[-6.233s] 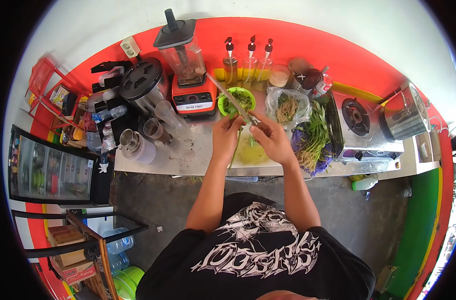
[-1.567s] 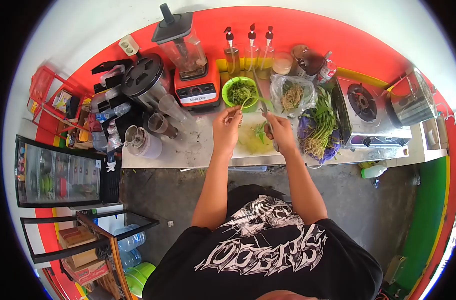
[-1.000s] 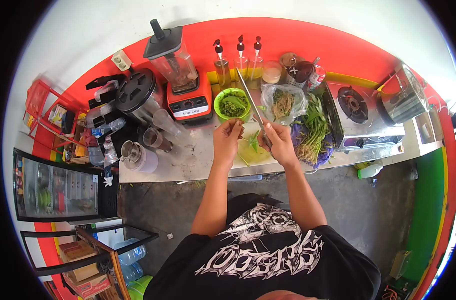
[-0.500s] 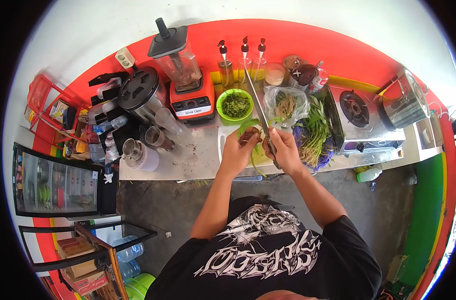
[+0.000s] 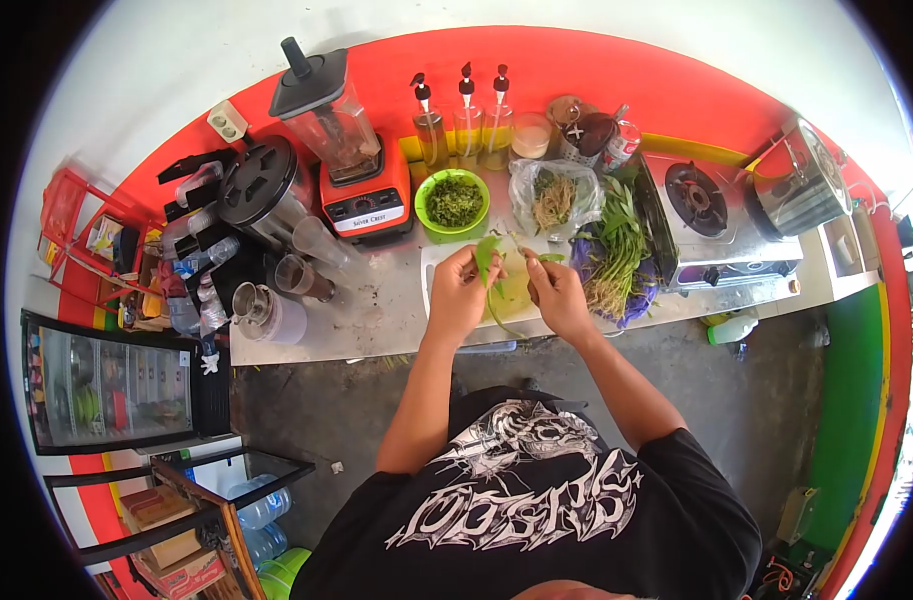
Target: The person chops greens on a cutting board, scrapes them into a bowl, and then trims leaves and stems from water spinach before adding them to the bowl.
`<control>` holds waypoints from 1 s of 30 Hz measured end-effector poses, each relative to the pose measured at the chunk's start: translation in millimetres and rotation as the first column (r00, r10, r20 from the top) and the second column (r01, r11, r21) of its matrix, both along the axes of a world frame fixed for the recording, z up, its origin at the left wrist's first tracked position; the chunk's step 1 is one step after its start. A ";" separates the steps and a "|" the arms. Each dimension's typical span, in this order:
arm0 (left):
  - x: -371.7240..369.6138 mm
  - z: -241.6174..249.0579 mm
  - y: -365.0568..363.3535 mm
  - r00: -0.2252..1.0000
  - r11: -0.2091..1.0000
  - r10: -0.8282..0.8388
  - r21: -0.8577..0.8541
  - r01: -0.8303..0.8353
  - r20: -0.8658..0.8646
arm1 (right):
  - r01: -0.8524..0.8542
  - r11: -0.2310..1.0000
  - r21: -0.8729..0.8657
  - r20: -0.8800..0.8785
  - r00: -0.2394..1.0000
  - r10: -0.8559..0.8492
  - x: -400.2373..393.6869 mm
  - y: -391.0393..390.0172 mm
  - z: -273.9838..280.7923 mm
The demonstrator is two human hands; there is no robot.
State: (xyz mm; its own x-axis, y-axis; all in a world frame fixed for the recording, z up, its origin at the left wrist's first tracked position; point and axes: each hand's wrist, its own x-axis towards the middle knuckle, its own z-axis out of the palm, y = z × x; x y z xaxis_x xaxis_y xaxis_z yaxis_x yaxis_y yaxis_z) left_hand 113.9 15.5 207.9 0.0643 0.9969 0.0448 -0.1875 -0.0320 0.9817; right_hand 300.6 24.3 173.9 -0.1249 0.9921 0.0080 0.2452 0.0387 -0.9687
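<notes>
My left hand [image 5: 459,298] is closed on a leafy green stem [image 5: 489,252], its leaf rising above the fingers and its stalk curving down. My right hand [image 5: 560,300] is also closed, at the root end of greens close to the left one. Whether it still holds the knife cannot be made out; no long blade shows. Below both hands lies a white cutting board [image 5: 432,275]. Just beyond it is a green bowl [image 5: 454,203] of chopped greens. Right of my right hand, a bunch of rooted greens [image 5: 617,255] rests on purple wrapping, below a plastic bag [image 5: 555,196].
A red blender [image 5: 367,200], a lidded container [image 5: 262,185] and plastic cups stand left on the counter [image 5: 377,330]. Pump bottles [image 5: 467,130] line the back wall. At right are a gas stove [image 5: 712,220] and a steel pot [image 5: 799,190].
The long knife blade that stood upright by my right hand no longer shows. Both hands appear slightly lower and further left, and the whole view has shifted left.
</notes>
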 end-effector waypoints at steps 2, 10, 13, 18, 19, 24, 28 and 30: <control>-1.3 3.3 -1.3 0.998 0.998 0.054 -0.030 -0.053 0.018 | -0.026 0.994 -0.111 -0.009 1.000 0.025 -3.0 2.4 -17.9; -34.3 -2.2 -3.7 0.989 0.989 0.132 -0.054 -0.135 -0.062 | -0.223 0.827 -0.517 -0.179 0.972 0.151 -17.9 23.6 -87.7; -40.6 -6.7 -5.1 0.983 0.979 0.183 -0.086 -0.185 -0.025 | -0.194 0.808 -0.556 -0.104 0.981 0.164 -23.1 33.6 -92.2; -44.8 -3.1 -10.1 0.971 0.966 0.235 -0.096 -0.238 -0.042 | -0.237 0.763 -0.601 -0.114 0.971 0.211 -22.8 43.1 -86.5; -44.6 -3.5 -10.1 0.967 0.963 0.252 -0.094 -0.254 -0.037 | -0.242 0.764 -0.598 -0.111 0.969 0.220 -23.1 42.0 -73.7; -44.8 -9.1 -4.4 0.958 0.956 0.287 -0.070 -0.285 0.013 | -0.202 0.905 -0.375 -0.118 0.978 0.170 -12.0 29.7 -11.3; -42.5 -7.0 7.3 0.962 0.961 0.272 -0.046 -0.272 -0.005 | -0.105 0.988 -0.110 -0.199 0.977 0.082 -5.3 15.5 16.8; -40.0 -5.7 12.7 0.966 0.965 0.258 -0.045 -0.258 -0.016 | -0.113 0.989 0.098 -0.193 0.973 0.130 -2.0 2.9 33.7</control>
State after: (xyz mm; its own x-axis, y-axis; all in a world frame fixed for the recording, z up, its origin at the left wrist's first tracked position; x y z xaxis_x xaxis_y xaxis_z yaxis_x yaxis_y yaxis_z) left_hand 73.9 28.2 202.2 -0.1954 0.9807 -0.0016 -0.1693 -0.0321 0.9850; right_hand 298.6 27.2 207.7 -0.2318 0.9642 0.1288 0.0373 0.1411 -0.9893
